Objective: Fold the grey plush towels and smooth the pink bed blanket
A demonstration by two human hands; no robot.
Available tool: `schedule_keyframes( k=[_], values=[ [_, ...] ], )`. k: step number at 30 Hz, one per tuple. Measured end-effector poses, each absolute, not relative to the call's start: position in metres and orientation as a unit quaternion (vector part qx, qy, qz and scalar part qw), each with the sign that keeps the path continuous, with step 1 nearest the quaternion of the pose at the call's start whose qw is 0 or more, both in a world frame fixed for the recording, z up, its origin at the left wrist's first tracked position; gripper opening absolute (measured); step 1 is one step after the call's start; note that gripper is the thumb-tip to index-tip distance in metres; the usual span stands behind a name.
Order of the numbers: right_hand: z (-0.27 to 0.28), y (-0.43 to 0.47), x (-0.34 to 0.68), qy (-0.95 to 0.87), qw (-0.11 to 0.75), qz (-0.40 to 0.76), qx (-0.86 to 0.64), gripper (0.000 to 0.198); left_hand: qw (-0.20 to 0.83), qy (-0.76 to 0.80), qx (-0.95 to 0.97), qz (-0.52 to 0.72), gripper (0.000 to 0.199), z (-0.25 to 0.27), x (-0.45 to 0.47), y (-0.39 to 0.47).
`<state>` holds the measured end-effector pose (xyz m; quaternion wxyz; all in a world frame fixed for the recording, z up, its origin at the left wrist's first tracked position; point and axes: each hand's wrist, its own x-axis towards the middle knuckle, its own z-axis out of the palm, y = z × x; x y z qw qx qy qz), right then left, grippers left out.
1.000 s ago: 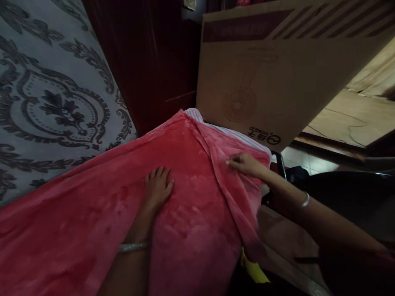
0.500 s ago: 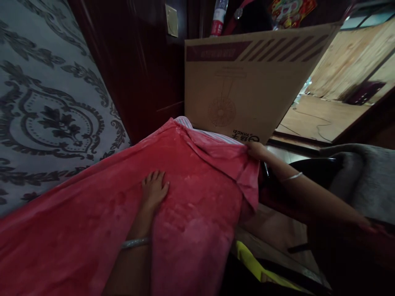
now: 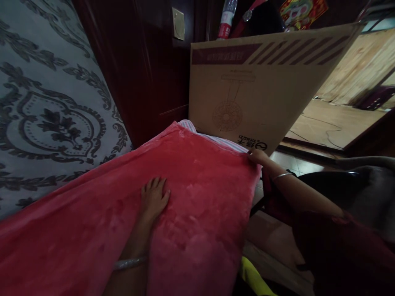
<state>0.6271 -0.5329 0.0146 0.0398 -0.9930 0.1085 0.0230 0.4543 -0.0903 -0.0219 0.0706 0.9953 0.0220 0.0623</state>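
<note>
A plush red sheet [image 3: 197, 197] covers a long raised surface, probably a bed or couch. My left hand [image 3: 154, 197] lies flat on its middle with the fingers spread. At the far right corner my right hand [image 3: 257, 157] pinches the sheet's edge. Along the far edge a striped white cloth [image 3: 226, 142] shows from under the red sheet. The sheet lies mostly smooth, with faint creases near my left hand.
A large cardboard box [image 3: 256, 94] stands just past the far end, with a bottle [image 3: 226, 20] behind it. Patterned wallpaper [image 3: 58, 111] bounds the left side. A yellow strap [image 3: 254, 277] lies low on the right, and a grey cloth [image 3: 370, 193] is at the far right.
The folded-over flap at the far right corner has opened out flat, drawn by my right hand. My left hand has stayed on the sheet. The view has shifted slightly.
</note>
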Motion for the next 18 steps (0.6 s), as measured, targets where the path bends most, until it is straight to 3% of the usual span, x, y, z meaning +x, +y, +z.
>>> schedule_keyframes(
  k=[10, 18],
  values=[
    [0.013, -0.529, 0.619, 0.104, 0.029, 0.005, -0.994, 0.041, 0.064, 0.019, 0.996, 0.056, 0.056, -0.019, 0.453, -0.090],
    [0.015, -0.452, 0.686, 0.011, 0.127, 0.001, -0.992, 0.033, 0.074, 0.019, 0.996, 0.056, 0.054, -0.020, 0.452, -0.088]
  ],
)
